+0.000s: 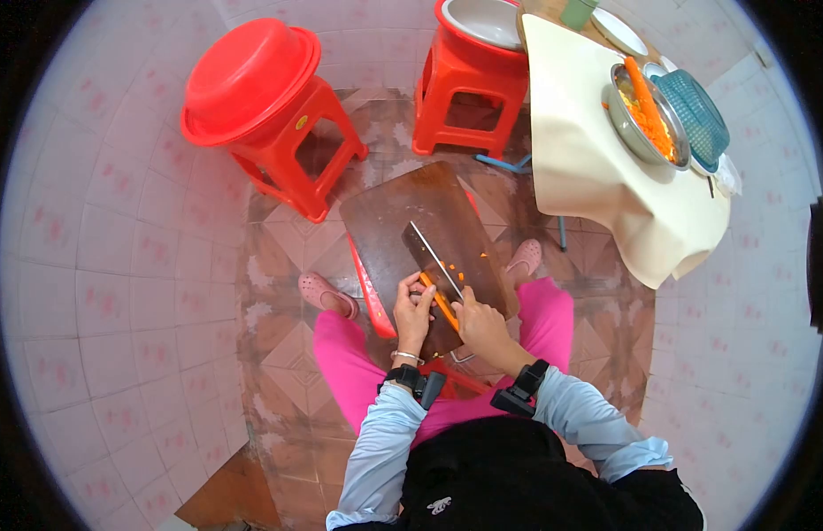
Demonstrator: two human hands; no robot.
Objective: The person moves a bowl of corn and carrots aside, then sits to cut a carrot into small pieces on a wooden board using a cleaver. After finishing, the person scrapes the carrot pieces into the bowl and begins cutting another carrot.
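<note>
A long piece of carrot (444, 310) lies on the dark wooden cutting board (385, 208), between my two hands. My left hand (413, 305) has its fingers closed on the carrot's far end. In my right hand (480, 326) is the handle of a cleaver (426, 255), its wide blade pointing away from me beside the carrot. The handle is mostly hidden by my fingers. Small orange carrot bits (461, 276) are scattered to the right of the blade.
A red stool (305, 150) bears an upturned red basin (248, 80); another red stool (469, 88) holds a pale basin (487, 19). On the cloth-covered table (580, 168) at right are a metal bowl (637, 133) of carrots and a teal basket (693, 115).
</note>
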